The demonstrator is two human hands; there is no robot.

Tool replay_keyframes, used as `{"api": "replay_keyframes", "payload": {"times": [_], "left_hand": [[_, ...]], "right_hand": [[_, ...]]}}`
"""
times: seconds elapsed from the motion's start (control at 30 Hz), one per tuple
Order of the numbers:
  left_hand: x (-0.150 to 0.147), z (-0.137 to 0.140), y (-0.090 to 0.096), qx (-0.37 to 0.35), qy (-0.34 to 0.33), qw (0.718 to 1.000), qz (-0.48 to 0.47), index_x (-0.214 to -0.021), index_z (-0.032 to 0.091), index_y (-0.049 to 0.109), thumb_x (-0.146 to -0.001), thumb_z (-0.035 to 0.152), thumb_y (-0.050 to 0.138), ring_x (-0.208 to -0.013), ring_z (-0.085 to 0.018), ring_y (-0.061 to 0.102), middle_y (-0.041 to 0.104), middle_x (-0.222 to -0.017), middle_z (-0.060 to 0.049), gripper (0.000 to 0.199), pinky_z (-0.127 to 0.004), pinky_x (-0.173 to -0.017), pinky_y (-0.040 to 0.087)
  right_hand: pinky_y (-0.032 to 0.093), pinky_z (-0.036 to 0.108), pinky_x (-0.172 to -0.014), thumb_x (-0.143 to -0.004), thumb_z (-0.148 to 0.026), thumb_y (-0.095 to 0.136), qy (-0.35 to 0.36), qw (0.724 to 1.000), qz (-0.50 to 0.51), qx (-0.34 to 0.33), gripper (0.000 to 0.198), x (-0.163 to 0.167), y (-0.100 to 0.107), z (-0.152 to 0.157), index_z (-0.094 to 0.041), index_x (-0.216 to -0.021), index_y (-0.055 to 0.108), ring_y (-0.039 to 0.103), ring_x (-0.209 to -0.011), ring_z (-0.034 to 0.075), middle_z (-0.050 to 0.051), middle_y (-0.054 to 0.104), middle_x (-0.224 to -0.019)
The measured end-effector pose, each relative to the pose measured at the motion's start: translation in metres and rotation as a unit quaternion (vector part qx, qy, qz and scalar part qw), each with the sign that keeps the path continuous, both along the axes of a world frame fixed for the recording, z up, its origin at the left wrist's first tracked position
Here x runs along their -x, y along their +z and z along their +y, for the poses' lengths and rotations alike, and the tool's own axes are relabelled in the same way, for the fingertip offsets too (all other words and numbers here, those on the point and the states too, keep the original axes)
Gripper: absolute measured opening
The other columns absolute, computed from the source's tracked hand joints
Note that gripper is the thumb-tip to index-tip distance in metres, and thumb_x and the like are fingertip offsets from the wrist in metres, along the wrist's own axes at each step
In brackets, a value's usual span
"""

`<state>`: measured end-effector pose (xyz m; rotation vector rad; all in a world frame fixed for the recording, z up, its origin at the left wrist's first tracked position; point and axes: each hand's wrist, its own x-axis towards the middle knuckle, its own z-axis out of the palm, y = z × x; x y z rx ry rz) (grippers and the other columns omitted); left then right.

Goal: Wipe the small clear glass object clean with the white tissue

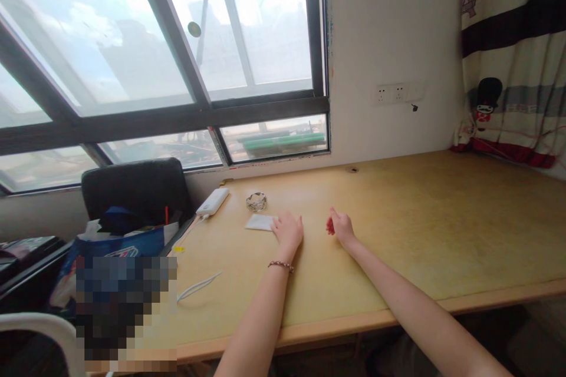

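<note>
My left hand (288,231) rests palm-down on the table, thumb spread to the right. Its fingertips lie over the right end of a flat white packet (259,222), whose exact kind I cannot make out. Just behind the packet sits a silvery openwork ring-shaped object (256,202), like a bracelet. To the right, my right hand (340,227) is held with its thumb up and its fingers curled in. Nothing shows in it, and it is apart from the packet and the other hand.
A white power bank (213,202) with a cable lies at the wooden table's (424,218) left edge. Another white cable (198,286) lies nearer. Left of the table stand a black chair (135,188) and a blue bag (101,250). Windows and a wall border the back.
</note>
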<state>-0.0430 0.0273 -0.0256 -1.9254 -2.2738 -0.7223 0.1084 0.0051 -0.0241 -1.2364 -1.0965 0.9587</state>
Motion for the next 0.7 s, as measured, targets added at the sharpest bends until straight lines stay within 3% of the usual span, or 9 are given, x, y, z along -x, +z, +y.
{"api": "replay_keyframes", "payload": {"times": [0.13, 0.27, 0.37, 0.53, 0.63, 0.7], "left_hand": [[-0.021, -0.008, 0.000, 0.003, -0.266, 0.961, -0.076, -0.120, 0.013, 0.039, -0.080, 0.031, 0.044, -0.095, -0.021, 0.053, 0.051, -0.112, -0.015, 0.045, -0.030, -0.080, 0.039], [-0.037, -0.014, -0.003, 0.034, -0.388, 0.916, -0.093, -0.100, 0.018, 0.054, -0.076, 0.022, 0.049, -0.080, -0.015, 0.056, 0.055, -0.104, -0.009, 0.025, -0.024, -0.071, 0.041], [-0.036, -0.013, -0.004, 0.043, -0.395, 0.916, -0.060, -0.081, 0.016, 0.058, -0.077, 0.017, 0.045, -0.079, -0.015, 0.055, 0.057, -0.095, -0.009, 0.014, -0.024, -0.071, 0.040], [-0.029, -0.009, -0.003, 0.045, -0.318, 0.947, -0.032, -0.071, 0.012, 0.057, -0.080, 0.014, 0.036, -0.074, -0.016, 0.055, 0.058, -0.082, -0.013, 0.023, -0.026, -0.069, 0.039], [-0.027, -0.010, -0.002, 0.018, -0.291, 0.954, -0.071, -0.069, 0.012, 0.057, -0.080, 0.017, 0.037, -0.071, -0.017, 0.055, 0.058, -0.080, -0.013, 0.023, -0.027, -0.067, 0.038], [-0.026, -0.010, 0.000, -0.016, -0.272, 0.951, -0.149, -0.070, 0.013, 0.057, -0.078, 0.020, 0.042, -0.070, -0.017, 0.055, 0.060, -0.078, -0.012, 0.019, -0.027, -0.067, 0.037]], "right_hand": [[0.035, 0.021, -0.034, -0.073, -0.061, 0.034, -0.012, 1.000, -0.002, -0.011, 0.055, -0.002, -0.001, 0.001, -0.016, -0.046, 0.050, 0.046, -0.030, 0.010, 0.002, 0.051, -0.037], [0.036, 0.023, -0.034, -0.073, -0.059, 0.036, -0.037, 0.999, 0.007, -0.015, 0.052, -0.006, -0.001, 0.003, -0.017, -0.047, 0.050, 0.047, -0.032, 0.011, 0.001, 0.052, -0.039], [0.036, 0.022, -0.034, -0.073, -0.059, 0.036, -0.049, 0.998, 0.022, -0.015, 0.051, -0.008, -0.002, 0.005, -0.017, -0.048, 0.051, 0.047, -0.032, 0.011, 0.001, 0.053, -0.040], [0.035, 0.021, -0.033, -0.073, -0.058, 0.038, -0.074, 0.996, 0.048, 0.001, 0.050, -0.010, -0.003, 0.008, -0.016, -0.050, 0.050, 0.047, -0.032, 0.010, 0.002, 0.054, -0.042], [0.036, 0.021, -0.035, -0.073, -0.056, 0.038, -0.086, 0.995, 0.047, 0.017, 0.047, -0.012, -0.005, 0.011, -0.015, -0.053, 0.050, 0.049, -0.034, 0.010, 0.003, 0.056, -0.045], [0.038, 0.021, -0.036, -0.073, -0.053, 0.039, -0.094, 0.995, 0.032, 0.023, 0.043, -0.013, -0.007, 0.013, -0.015, -0.056, 0.051, 0.052, -0.039, 0.011, 0.004, 0.058, -0.050]]}}
